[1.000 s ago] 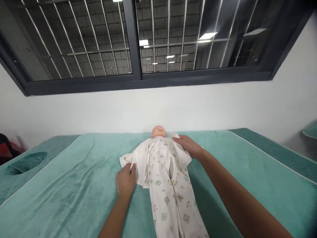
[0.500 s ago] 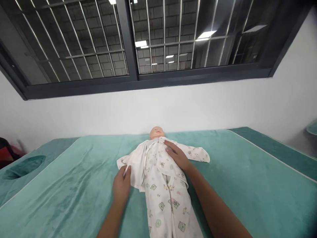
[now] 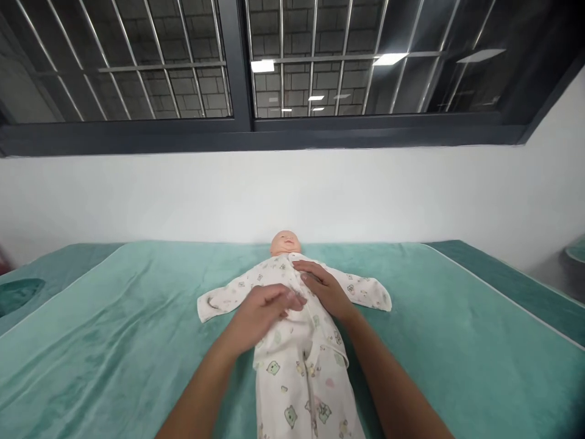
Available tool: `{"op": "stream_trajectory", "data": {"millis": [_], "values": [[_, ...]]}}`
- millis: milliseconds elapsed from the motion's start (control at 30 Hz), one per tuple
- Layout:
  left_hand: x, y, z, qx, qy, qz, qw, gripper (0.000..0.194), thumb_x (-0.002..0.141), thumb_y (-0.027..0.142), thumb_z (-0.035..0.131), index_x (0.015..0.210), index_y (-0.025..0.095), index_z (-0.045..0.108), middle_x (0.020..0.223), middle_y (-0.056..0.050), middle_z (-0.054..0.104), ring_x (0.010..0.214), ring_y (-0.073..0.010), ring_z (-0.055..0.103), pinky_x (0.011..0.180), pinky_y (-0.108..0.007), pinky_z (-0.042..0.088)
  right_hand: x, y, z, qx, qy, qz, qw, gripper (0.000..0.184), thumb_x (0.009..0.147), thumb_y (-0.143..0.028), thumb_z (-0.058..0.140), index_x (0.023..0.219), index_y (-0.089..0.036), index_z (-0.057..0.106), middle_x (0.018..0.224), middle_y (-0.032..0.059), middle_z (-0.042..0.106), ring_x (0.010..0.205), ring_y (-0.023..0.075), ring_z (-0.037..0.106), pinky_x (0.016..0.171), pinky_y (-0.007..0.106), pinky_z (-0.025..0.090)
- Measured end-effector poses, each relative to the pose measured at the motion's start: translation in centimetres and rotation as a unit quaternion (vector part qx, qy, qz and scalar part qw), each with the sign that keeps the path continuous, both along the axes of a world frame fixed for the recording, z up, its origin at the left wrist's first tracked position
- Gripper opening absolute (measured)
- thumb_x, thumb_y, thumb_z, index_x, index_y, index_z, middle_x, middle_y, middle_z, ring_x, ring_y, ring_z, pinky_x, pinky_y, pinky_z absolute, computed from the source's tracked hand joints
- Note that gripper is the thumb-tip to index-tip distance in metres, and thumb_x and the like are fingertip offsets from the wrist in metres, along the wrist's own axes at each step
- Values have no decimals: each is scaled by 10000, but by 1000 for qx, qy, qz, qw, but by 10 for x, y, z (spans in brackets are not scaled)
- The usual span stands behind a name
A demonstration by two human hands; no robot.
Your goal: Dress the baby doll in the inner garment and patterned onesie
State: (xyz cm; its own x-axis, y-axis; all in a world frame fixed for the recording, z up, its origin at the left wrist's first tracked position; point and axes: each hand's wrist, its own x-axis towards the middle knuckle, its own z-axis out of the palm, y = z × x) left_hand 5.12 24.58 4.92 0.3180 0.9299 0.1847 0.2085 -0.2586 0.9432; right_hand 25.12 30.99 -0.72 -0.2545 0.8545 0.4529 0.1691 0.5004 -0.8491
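A baby doll with a bare head [image 3: 286,242] lies on its back, arms spread. It wears a white wrap shirt [image 3: 292,332] with small animal prints over matching trousers [image 3: 286,396]. My right hand [image 3: 326,289] lies flat on the chest of the shirt, fingers stretched out. Over the middle of the shirt is my left hand [image 3: 265,311], palm down, its fingers loosely bent and slightly blurred, with no cloth visibly pinched. Both front panels of the shirt cover the doll's body. The sleeves reach out to either side on the bed.
A teal plush cover [image 3: 123,341] spreads under the doll, with a round face hole [image 3: 22,292] at the far left. Behind stands a white wall [image 3: 183,195] below a dark-framed window [image 3: 365,131] with metal bars outside.
My left hand has moved right from the shirt's left edge to its middle. The plain left panel, which was folded outward, now lies across the doll, uncovering the printed left sleeve. My view shifted slightly.
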Motion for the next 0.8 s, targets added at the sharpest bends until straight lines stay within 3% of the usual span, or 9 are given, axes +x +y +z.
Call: {"op": "stream_trajectory", "data": {"millis": [67,133,167,267,400,500,600,700,800], "values": [[-1,23,-15,8,-24,105,994,396,905,487,468,861,177,710,870,-67,728,742,-179,641,659,-273,492,-3,2,1,13,1,-6,1000,256,925,-391,554,1106,-279,696,1252,44,639,1240,220,522,1103,402,372],[-2,48,-31,71,-4,224,972,341,896,451,491,916,180,698,902,-59,720,772,-176,632,698,-280,486,-6,3,1,15,-3,-10,1000,239,932,-373,543,1091,-284,698,1233,41,641,1238,220,515,1107,402,360],[-2,60,-37,99,19,246,964,313,892,425,500,945,186,696,946,-60,716,829,-182,631,747,-288,483,-7,3,0,15,-4,-11,1000,238,934,-368,538,1093,-286,695,1236,40,636,1245,221,506,1111,402,352],[1,87,-44,118,90,235,961,314,896,397,488,1004,195,702,1025,-71,702,933,-200,623,850,-315,456,-9,3,-1,4,-5,-20,1000,259,921,-364,547,1141,-296,665,1284,35,600,1268,224,481,1107,389,348],[8,101,-39,58,154,211,963,330,897,422,480,1022,232,720,1032,-60,691,911,-213,626,824,-324,441,-14,4,4,-14,-77,-103,992,295,885,-386,571,1161,-293,620,1232,36,612,1177,229,523,1006,376,406],[12,100,-41,67,165,210,961,297,894,406,490,1033,278,719,1023,-31,669,910,-198,622,782,-295,433,-25,14,16,-29,-172,-187,967,206,896,-403,529,976,-244,631,983,41,676,937,219,591,820,344,441],[12,99,-44,95,168,190,963,274,897,408,495,992,286,722,953,-15,645,822,-169,607,711,-273,419,-37,28,28,-35,-298,-244,922,246,924,-395,484,826,-210,614,764,55,654,731,199,581,665,304,379],[12,100,-44,116,170,195,959,223,886,342,518,929,244,714,874,-16,629,758,-157,585,669,-269,398,-42,40,35,13,-406,-240,882,101,847,-301,609,807,-213,638,747,79,637,722,212,579,622,299,321],[15,98,-43,138,159,213,954,177,882,267,508,883,217,678,872,-16,643,753,-155,581,666,-274,389,-39,46,37,13,-426,-223,877,142,798,-251,640,670,-218,588,643,56,587,656,202,553,584,299,285]]}}
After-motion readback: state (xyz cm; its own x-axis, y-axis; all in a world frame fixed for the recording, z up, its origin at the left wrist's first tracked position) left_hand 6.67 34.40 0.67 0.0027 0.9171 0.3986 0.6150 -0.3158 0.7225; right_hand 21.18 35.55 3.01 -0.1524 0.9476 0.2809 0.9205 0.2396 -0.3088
